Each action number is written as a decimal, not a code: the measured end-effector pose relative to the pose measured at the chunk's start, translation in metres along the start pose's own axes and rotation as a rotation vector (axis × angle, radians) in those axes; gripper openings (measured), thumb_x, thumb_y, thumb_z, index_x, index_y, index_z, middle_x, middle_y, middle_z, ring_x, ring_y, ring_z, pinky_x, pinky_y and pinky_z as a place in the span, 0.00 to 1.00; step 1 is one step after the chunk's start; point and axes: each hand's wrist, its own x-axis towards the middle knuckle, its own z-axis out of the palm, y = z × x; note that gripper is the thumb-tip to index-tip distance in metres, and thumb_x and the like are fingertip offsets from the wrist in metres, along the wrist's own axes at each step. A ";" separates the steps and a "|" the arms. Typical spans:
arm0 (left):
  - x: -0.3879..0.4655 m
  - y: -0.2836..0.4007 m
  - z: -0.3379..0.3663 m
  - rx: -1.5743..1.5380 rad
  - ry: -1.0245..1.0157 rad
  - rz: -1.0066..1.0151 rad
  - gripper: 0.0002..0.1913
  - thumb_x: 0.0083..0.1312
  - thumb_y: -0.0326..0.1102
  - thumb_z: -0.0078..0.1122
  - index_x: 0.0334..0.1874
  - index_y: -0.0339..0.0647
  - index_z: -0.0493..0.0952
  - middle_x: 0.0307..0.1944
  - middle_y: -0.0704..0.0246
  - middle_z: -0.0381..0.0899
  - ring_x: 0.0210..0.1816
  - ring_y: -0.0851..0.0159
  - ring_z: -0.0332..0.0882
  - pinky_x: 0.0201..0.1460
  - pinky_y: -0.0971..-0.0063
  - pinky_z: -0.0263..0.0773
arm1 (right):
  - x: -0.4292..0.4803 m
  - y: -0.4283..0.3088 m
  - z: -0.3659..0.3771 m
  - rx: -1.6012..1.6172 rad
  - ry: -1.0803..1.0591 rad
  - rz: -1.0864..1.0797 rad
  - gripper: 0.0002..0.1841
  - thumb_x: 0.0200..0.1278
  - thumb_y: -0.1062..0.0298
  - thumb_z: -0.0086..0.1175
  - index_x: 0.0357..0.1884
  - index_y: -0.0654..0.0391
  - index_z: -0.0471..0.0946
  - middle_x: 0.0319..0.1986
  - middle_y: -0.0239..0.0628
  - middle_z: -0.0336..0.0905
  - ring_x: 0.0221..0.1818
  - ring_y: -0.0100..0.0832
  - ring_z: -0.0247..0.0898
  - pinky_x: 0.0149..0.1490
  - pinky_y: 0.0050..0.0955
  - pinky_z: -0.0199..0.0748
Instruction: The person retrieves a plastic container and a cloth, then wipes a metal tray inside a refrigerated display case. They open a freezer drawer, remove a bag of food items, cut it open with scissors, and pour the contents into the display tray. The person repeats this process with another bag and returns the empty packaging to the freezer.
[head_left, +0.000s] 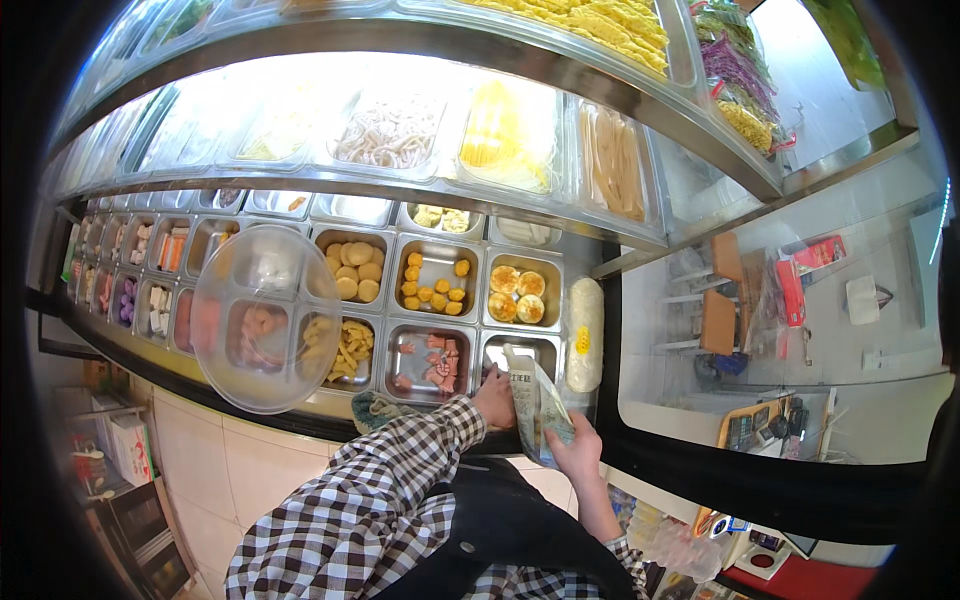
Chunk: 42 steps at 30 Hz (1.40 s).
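My right hand grips the lower right side of a printed plastic bag, which is tilted with its upper end over a steel pan. Against the bag's left edge, at the near left corner of that pan, is my left hand. Its fingertips are partly hidden, so I cannot tell whether they pinch the bag. The pan's bottom looks bare where it shows. Left of it, a pan holds cut pink sausage pieces. Behind it sit round browned cakes.
A translucent round lid lies across several food pans on the left. A green cloth rests at the counter's front edge. A wrapped white roll lies along the right side. Metal-framed shelves with noodle trays overhang the back.
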 end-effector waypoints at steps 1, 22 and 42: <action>0.000 0.001 -0.002 0.001 -0.075 -0.022 0.29 0.56 0.49 0.53 0.60 0.45 0.74 0.57 0.62 0.72 0.63 0.52 0.64 0.68 0.35 0.45 | -0.002 0.002 0.001 -0.010 0.025 0.055 0.16 0.57 0.60 0.61 0.44 0.58 0.79 0.36 0.50 0.81 0.40 0.51 0.78 0.45 0.41 0.76; 0.000 0.008 -0.026 -0.169 -0.220 -0.116 0.33 0.52 0.51 0.63 0.58 0.39 0.74 0.62 0.59 0.65 0.66 0.50 0.60 0.70 0.37 0.44 | 0.022 0.036 -0.015 0.013 -0.339 0.045 0.10 0.63 0.66 0.57 0.29 0.62 0.75 0.23 0.46 0.77 0.25 0.47 0.74 0.32 0.38 0.70; -0.004 0.014 -0.029 -0.106 -0.192 -0.154 0.28 0.60 0.53 0.55 0.57 0.42 0.77 0.63 0.56 0.66 0.67 0.47 0.58 0.68 0.36 0.45 | 0.035 0.063 -0.006 0.111 -0.560 0.373 0.11 0.65 0.68 0.55 0.39 0.67 0.80 0.30 0.33 0.82 0.32 0.22 0.73 0.39 0.27 0.71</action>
